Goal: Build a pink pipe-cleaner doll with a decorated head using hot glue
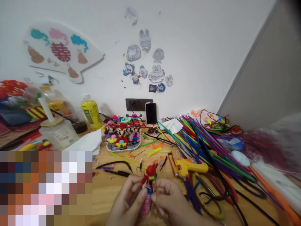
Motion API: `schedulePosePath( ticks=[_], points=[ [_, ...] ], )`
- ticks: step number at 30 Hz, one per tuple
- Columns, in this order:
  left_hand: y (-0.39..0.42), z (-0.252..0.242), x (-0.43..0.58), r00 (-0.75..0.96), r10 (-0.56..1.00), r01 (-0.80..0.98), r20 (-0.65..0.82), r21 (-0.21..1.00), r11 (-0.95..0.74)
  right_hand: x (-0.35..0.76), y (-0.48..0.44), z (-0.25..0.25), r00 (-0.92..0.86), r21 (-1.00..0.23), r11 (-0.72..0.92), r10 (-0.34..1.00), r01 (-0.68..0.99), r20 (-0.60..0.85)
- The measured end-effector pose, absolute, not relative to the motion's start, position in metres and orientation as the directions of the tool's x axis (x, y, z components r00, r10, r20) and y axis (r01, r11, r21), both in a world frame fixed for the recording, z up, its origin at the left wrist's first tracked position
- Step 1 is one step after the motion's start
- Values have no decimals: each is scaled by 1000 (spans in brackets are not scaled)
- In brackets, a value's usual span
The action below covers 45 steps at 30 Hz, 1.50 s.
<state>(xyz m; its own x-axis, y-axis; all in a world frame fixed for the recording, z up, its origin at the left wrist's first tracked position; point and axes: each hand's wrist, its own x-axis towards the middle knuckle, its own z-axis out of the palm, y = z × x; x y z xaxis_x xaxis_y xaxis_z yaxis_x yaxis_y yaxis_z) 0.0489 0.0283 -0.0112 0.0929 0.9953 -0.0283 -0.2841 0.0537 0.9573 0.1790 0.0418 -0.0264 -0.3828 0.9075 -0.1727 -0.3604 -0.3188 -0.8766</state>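
Note:
A small figure (146, 205) made of fuzzy stems, with a red top, a blue middle and a pink coiled lower part, stands upright between my two hands near the bottom centre. My left hand (129, 199) grips it from the left, thumb against its middle. From the right, my right hand (168, 197) pinches it at the blue and pink part with thumb and fingers. Behind them, several similar figures (122, 135) sit in a white-rimmed tray (124, 149).
To the right lie a yellow glue gun (191, 166), yellow-handled scissors (217, 208) and a large bundle of coloured stems (204, 146). A phone (151, 113) leans on the wall. At the left are a yellow bottle (90, 113) and a lidded jar (58, 133).

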Motion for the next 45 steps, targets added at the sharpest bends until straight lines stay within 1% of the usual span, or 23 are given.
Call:
schedulePosePath(
  ticks=[2, 4, 7, 10, 12, 16, 19, 22, 25, 28, 32, 37, 41, 45],
  points=[
    [29, -12, 50, 98, 995, -311, -34, 948, 63, 181, 42, -23, -372, -904, -281, 915, -321, -153],
    [30, -15, 50, 120, 991, -344, -60, 934, 98, 183, 41, -19, -338, -943, -208, 934, -262, -112],
    [33, -19, 49, 131, 987, -433, -88, 891, 137, 186, 40, -16, -243, -994, -19, 970, -112, 8],
    [34, -21, 49, 186, 978, -482, -97, 858, 177, 189, 39, -18, -191, -983, 174, 969, 67, 158],
    [34, -22, 49, 219, 970, -496, -109, 843, 207, 192, 39, -21, -166, -968, 230, 963, 103, 211],
    [35, -21, 50, 253, 954, -546, -159, 791, 277, 195, 43, -24, -133, -965, 250, 962, 83, 238],
    [35, -16, 51, 293, 936, -573, -198, 747, 337, 194, 46, -23, -135, -974, 218, 969, 66, 207],
    [35, -11, 51, 330, 921, -578, -205, 728, 369, 192, 46, -23, -120, -986, 164, 979, -15, 165],
    [36, -10, 50, 372, 906, -582, -201, 710, 397, 191, 46, -25, -131, -986, 146, 979, -81, 155],
    [38, -15, 48, 420, 886, -596, -196, 677, 432, 191, 47, -26, -163, -988, 131, 976, -81, 143],
    [42, -18, 48, 446, 872, -608, -200, 648, 459, 192, 49, -23, -182, -992, 120, 976, -26, 123],
    [42, -11, 47, 419, 877, -569, -233, 686, 454, 194, 48, -23, -192, -989, 145, 972, 32, 136],
    [43, -6, 44, 378, 890, -505, -254, 750, 428, 196, 49, -25, -178, -979, 170, 973, 110, 149],
    [44, -7, 42, 362, 895, -464, -259, 783, 415, 196, 50, -26, -200, -978, 168, 970, 123, 141]
  ],
)
